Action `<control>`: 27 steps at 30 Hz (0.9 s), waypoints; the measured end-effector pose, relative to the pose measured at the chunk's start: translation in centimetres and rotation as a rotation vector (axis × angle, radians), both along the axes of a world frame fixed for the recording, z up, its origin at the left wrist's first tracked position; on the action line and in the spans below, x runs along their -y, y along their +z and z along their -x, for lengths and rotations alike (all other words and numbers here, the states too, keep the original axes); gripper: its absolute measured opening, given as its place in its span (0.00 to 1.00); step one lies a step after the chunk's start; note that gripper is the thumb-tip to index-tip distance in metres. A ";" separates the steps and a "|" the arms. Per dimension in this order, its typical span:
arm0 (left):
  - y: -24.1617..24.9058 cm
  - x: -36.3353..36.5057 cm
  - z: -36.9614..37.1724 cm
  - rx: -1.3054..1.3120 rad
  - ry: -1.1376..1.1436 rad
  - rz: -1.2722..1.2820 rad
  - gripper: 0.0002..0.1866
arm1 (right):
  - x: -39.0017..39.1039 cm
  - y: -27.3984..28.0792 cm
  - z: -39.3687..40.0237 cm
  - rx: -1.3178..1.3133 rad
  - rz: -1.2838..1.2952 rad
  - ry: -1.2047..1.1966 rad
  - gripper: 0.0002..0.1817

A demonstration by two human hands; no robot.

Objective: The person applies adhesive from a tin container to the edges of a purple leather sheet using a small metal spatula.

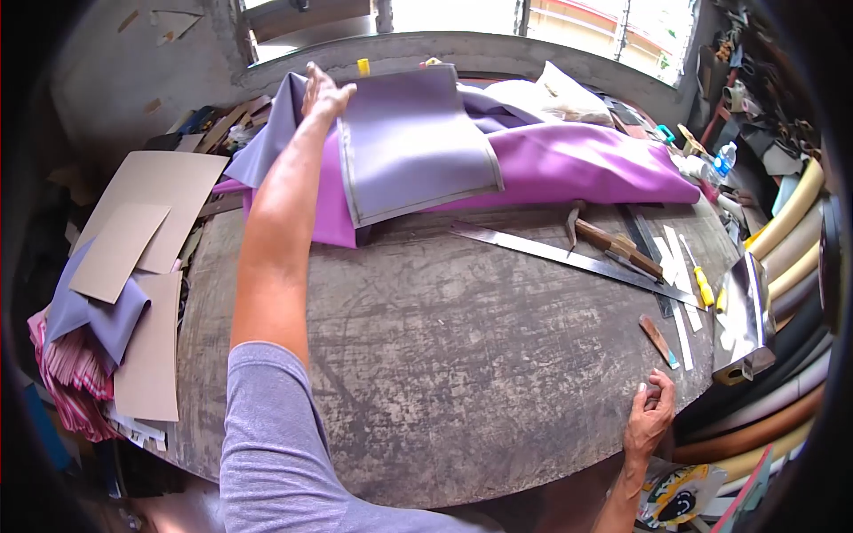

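Left fingers [314, 76] at lavender panel [422, 147]; right fingers [641, 396] near tool [656, 338].

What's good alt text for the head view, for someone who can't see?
A person's left hand reaches across a worn table to a purple sheet; the right hand is near a small tool. A hammer and ruler lie farther back.

My left arm [274, 240] stretches nearly straight across the bench [462, 391] toward its far edge, bare below a short grey sleeve [267, 409]. At its end my left hand [326, 91] is opened out, the thumb standing apart from the fingers. My right hand [651, 413] is at the near right edge, fingers loosely curled, and my bare right forearm [625, 493] slants up to it from beneath.
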State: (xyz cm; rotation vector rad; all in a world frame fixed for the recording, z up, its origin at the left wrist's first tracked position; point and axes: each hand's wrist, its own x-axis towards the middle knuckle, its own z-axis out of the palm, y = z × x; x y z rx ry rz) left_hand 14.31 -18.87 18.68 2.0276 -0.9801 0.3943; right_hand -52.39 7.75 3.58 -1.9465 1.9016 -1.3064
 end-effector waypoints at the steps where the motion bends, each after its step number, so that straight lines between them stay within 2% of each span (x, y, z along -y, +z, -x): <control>1: -1.2 -1.0 1.2 -0.061 -0.017 -0.070 0.53 | 0.0 0.0 0.2 -0.008 0.009 -0.003 0.12; 2: -2.0 -1.6 1.8 -0.118 -0.030 -0.142 0.56 | 0.1 -0.1 0.2 -0.014 0.016 -0.003 0.12; 4: -4.8 -1.3 0.0 -0.013 -0.092 -0.079 0.53 | 0.1 -0.3 0.3 -0.018 0.027 -0.002 0.12; 6: -4.9 -4.2 0.3 0.067 -0.214 -0.006 0.41 | 0.1 -0.1 0.3 -0.020 0.035 0.009 0.12; 7: -5.4 -5.5 0.1 0.022 -0.242 0.005 0.39 | 0.1 -0.1 0.3 -0.014 0.033 0.003 0.12; 9: -4.8 -10.7 1.6 -0.071 -0.293 0.008 0.36 | 0.0 -0.1 0.2 0.002 0.025 0.007 0.12; 12: -6.4 -18.0 0.0 -0.107 -0.301 -0.042 0.33 | 0.2 -0.8 0.9 -0.015 0.025 0.020 0.12; 14: -8.4 -24.1 0.0 -0.104 -0.318 -0.066 0.25 | 0.5 -1.6 1.7 -0.036 0.018 0.033 0.13; 19: -12.0 -38.5 0.0 0.095 -0.244 -0.268 0.16 | 0.8 -2.2 2.0 -0.091 -0.010 0.059 0.13; 23: -11.4 -47.4 0.5 0.166 -0.062 -0.353 0.15 | 1.5 -3.0 3.1 -0.146 0.025 0.087 0.12; 26: -11.6 -52.5 -3.3 0.248 0.125 -0.294 0.15 | 1.3 -2.5 2.7 -0.159 0.020 0.069 0.11; 27: -11.5 -53.9 -4.6 0.163 0.195 -0.255 0.15 | 1.1 -2.4 2.4 -0.157 0.007 0.060 0.11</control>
